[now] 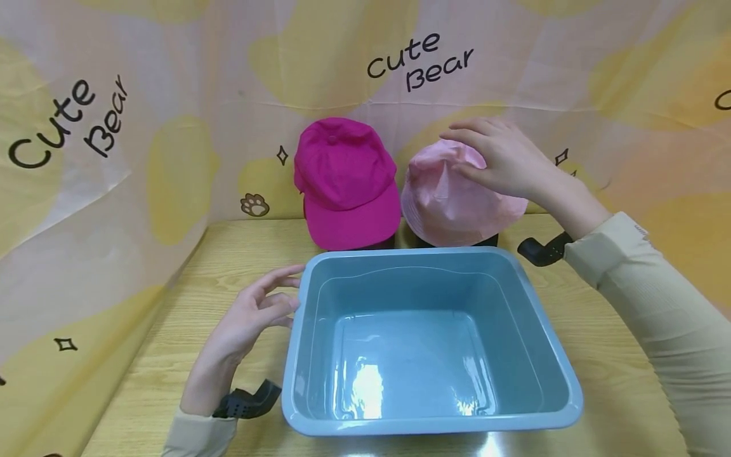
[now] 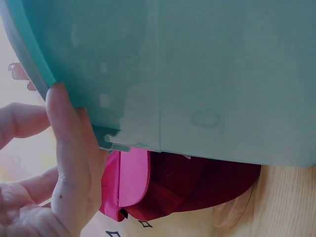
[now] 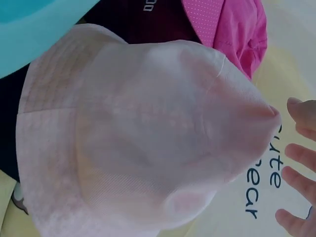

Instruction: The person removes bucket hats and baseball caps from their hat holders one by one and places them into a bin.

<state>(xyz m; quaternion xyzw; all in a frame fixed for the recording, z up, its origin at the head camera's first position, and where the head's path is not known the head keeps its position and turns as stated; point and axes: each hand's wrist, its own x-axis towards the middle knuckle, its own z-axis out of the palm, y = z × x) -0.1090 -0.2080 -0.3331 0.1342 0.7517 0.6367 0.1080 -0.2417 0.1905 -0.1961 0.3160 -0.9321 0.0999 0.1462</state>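
A pale pink bucket hat (image 1: 448, 197) sits on a dark support behind the basin. Just over its crown is my right hand (image 1: 502, 155), fingers spread and relaxed; the right wrist view shows the fingertips beside the hat's peaked top, with nothing gripped. At the left side of the light blue plastic basin (image 1: 434, 426) is my left hand (image 1: 257, 308). Its fingers are loosely extended, with the tips at the outer wall under the rim, as the left wrist view also shows. A magenta baseball cap (image 1: 348, 171) stands to the left of the bucket hat, brim facing forward.
The basin stands on a light wood table (image 1: 228, 254), its inside shiny with reflections. Behind and to the left hangs a printed cloth (image 1: 320, 57) with yellow patches and lettering. Both hats stand between the basin's far rim and this cloth.
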